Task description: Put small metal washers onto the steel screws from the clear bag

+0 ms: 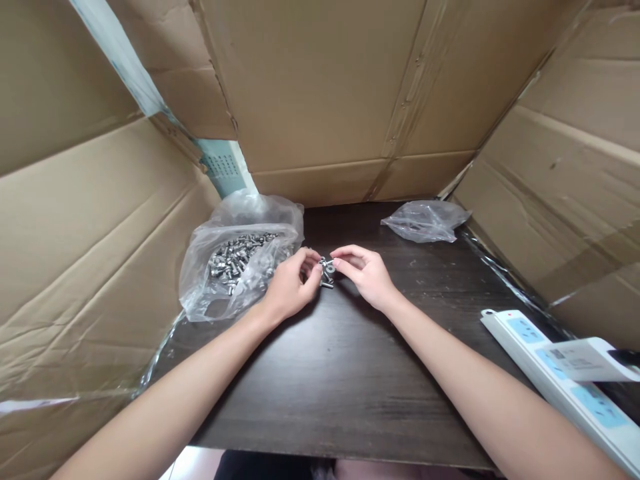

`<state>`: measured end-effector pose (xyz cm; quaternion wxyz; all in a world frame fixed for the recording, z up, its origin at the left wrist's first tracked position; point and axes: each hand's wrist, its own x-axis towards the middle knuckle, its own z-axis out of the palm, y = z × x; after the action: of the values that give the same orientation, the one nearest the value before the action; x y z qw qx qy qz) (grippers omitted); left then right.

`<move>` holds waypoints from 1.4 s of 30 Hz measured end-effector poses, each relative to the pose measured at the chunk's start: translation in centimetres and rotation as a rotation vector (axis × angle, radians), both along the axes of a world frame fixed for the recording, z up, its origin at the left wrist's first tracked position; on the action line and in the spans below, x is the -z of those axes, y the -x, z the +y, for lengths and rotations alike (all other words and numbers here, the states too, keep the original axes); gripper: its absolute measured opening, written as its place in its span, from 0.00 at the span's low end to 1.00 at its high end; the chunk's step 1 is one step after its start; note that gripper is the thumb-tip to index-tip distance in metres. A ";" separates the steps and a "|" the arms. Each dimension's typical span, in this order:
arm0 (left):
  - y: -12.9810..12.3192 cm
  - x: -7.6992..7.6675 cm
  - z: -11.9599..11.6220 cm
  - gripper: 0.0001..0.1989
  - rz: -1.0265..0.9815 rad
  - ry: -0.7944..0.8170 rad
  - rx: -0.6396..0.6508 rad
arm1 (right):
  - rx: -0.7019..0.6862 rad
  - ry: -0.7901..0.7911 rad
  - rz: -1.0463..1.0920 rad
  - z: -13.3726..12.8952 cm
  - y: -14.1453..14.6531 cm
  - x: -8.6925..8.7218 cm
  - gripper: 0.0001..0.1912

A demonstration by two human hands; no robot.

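Note:
My left hand point(296, 281) and my right hand point(365, 272) meet near the middle of the dark table. The fingertips of my left hand pinch a small metal piece, too small to make out fully. Between thumb and forefinger, my right hand grips a small silver screw point(329, 263) whose end reaches toward the left fingertips. Just below the fingers lie a few loose metal parts, among them a screw point(327, 285) and a washer point(331, 269). Left of my left hand, an open clear plastic bag point(200, 267) holds many metal screws point(240, 257).
Cardboard walls point(320, 87) enclose the dark table point(330, 380) at the back and both sides. A second clear plastic bag point(425, 221) lies at the back right. Along the right edge is a white power strip point(545, 373) with a white plug or adapter point(583, 359) over it.

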<state>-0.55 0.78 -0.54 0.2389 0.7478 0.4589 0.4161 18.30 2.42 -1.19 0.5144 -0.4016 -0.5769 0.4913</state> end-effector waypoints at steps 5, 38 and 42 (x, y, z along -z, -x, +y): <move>-0.2 0.1 0.0 0.09 -0.035 0.006 0.059 | -0.020 0.069 0.074 0.0 0.1 0.3 0.16; 0.1 0.4 0.5 0.09 -0.102 0.000 0.051 | 0.133 0.095 0.216 1.1 -0.6 -0.4 0.05; 0.2 0.4 0.5 0.10 -0.106 -0.007 0.050 | 0.090 0.054 0.172 0.7 -0.5 -0.5 0.04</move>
<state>-0.74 1.27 -0.91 0.2704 0.7367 0.4253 0.4508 18.80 3.07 -0.65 0.5726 -0.3970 -0.4986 0.5157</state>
